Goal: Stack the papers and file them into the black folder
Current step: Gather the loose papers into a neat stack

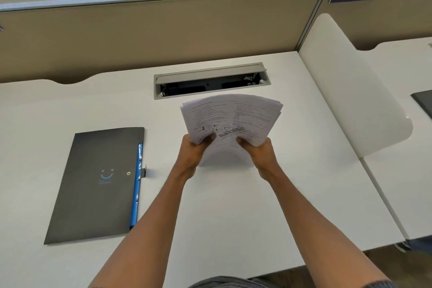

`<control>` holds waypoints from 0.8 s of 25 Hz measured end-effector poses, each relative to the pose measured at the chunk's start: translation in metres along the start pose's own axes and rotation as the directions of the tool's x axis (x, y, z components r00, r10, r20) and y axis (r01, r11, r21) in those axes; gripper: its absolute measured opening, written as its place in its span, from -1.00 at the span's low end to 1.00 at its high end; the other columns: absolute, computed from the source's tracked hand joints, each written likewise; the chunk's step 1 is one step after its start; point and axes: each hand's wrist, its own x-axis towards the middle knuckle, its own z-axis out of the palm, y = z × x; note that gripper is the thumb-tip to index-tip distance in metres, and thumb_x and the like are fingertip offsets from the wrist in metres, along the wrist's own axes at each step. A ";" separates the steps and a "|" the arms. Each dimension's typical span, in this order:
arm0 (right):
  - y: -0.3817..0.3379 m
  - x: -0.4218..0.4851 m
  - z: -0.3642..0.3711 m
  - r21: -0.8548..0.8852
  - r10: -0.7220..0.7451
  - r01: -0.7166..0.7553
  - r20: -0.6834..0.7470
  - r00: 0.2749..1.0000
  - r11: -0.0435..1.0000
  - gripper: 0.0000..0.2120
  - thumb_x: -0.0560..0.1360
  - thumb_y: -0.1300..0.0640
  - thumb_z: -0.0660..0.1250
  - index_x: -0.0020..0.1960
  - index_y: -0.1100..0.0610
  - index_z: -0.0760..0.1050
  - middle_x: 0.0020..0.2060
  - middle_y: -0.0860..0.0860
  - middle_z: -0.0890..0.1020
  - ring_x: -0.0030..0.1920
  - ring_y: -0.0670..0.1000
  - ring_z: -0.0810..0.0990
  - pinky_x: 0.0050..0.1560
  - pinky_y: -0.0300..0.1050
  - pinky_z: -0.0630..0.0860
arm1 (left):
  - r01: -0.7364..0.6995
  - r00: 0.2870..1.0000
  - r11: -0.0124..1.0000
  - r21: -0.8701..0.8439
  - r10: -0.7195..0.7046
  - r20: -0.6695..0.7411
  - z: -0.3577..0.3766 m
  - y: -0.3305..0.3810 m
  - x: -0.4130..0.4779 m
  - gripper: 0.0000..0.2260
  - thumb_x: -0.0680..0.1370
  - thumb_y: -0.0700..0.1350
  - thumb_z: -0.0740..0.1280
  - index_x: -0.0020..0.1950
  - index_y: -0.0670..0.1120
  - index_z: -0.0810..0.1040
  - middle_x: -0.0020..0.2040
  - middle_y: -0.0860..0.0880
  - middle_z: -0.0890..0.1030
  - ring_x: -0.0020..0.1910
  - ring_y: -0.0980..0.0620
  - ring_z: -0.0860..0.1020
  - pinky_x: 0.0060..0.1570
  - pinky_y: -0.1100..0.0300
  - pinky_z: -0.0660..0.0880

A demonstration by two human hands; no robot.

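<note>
Above the tabletop [233,206], left hand [192,151] and right hand [261,153] each grip the papers [231,119], apparently squaring them; black folder [98,184] lies shut at nine o'clock.

Two bare forearms, no watch or rings visible; left hand [194,151] and right hand [259,151] ungloved. Dark grey fabric sleeve edge [378,284] behind right hand, near elbow.

Both bare arms reach forward; the left hand [195,149] and right hand [259,151] clamp the papers [231,119] between thumbs and fingers.
</note>
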 end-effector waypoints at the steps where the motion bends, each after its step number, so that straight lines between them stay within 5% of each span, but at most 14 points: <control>1: 0.000 0.001 -0.001 -0.010 0.008 -0.008 0.003 1.000 1.000 -0.70 0.48 0.20 0.56 0.13 -0.12 0.70 0.08 -0.04 0.78 0.10 -0.05 0.73 0.06 -0.19 0.67 | 0.003 1.000 1.000 0.013 -0.003 -0.008 0.000 -0.001 0.001 -0.72 0.54 -0.18 0.53 0.09 0.22 0.74 0.14 0.04 0.76 0.18 -0.04 0.68 0.16 0.03 0.66; 7: -0.010 0.012 -0.023 -0.021 0.107 -0.106 0.075 0.991 0.994 -0.76 0.47 0.06 0.57 0.09 0.13 0.74 0.03 0.10 0.79 0.05 0.17 0.77 0.03 0.07 0.73 | 0.061 0.998 0.988 -0.141 -0.065 -0.022 -0.014 0.004 0.009 -0.78 0.49 -0.16 0.58 0.12 0.02 0.76 0.15 -0.07 0.76 0.13 -0.11 0.73 0.00 0.06 0.70; 13: -0.001 -0.005 0.000 0.452 0.250 -0.290 0.148 0.957 0.843 -0.71 0.58 0.17 0.37 0.29 0.14 0.59 0.18 0.13 0.72 0.17 0.15 0.68 0.12 0.02 0.67 | 0.041 0.985 0.863 -0.503 -0.120 -0.124 -0.007 0.006 0.008 -0.64 0.58 -0.27 0.45 0.32 0.05 0.62 0.35 -0.11 0.66 0.38 -0.21 0.58 0.32 -0.24 0.54; 16: 0.001 -0.014 0.032 0.541 0.211 -0.283 0.193 0.958 0.792 -0.61 0.61 0.24 0.37 0.43 0.12 0.50 0.36 0.14 0.63 0.35 0.16 0.61 0.33 0.13 0.56 | 0.031 0.987 0.823 -0.568 -0.114 -0.112 0.011 0.002 0.001 -0.59 0.62 -0.27 0.40 0.42 0.06 0.54 0.41 -0.13 0.62 0.42 -0.25 0.54 0.37 -0.34 0.47; 20: -0.004 -0.015 0.049 0.559 0.236 -0.239 0.078 0.969 0.794 -0.58 0.58 0.31 0.40 0.42 0.13 0.50 0.33 0.16 0.65 0.35 0.23 0.61 0.34 0.30 0.53 | 0.043 0.986 0.798 -0.601 -0.132 -0.104 0.021 -0.002 -0.009 -0.49 0.62 -0.27 0.40 0.54 0.00 0.43 0.42 -0.12 0.60 0.42 -0.20 0.55 0.38 -0.29 0.48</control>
